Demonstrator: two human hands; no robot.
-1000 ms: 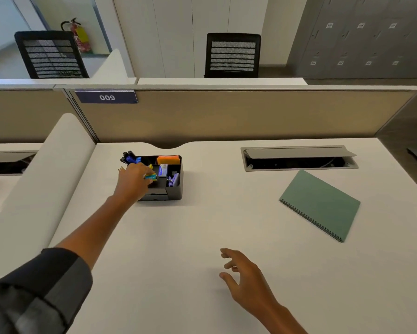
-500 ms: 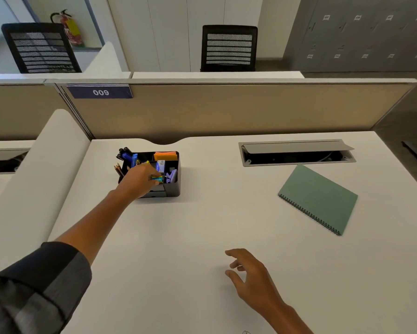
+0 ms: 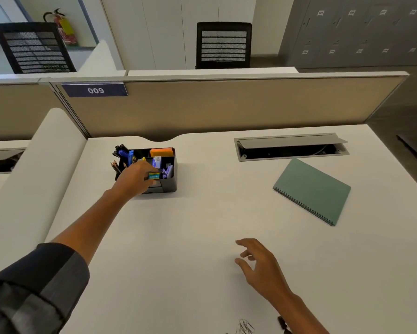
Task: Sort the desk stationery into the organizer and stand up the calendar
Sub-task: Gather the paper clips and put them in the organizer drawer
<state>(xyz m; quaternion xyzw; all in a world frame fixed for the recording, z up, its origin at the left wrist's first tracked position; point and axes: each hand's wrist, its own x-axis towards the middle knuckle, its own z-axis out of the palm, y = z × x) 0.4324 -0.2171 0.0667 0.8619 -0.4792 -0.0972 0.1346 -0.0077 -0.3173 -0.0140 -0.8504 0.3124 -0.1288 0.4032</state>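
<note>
The left hand (image 3: 136, 175) pinches a small teal box (image 3: 154, 176) just above the organizer's (image 3: 170, 183) near compartments, while the right hand (image 3: 260, 266), fingers loosely spread and empty, hovers nearer the calendar (image 3: 313, 190) lying flat at right.

My left hand (image 3: 136, 178) pinches a small teal box (image 3: 154, 176) over the black organizer (image 3: 170, 183); my right hand (image 3: 260, 267) hovers relaxed above the desk (image 3: 178, 249).
</note>
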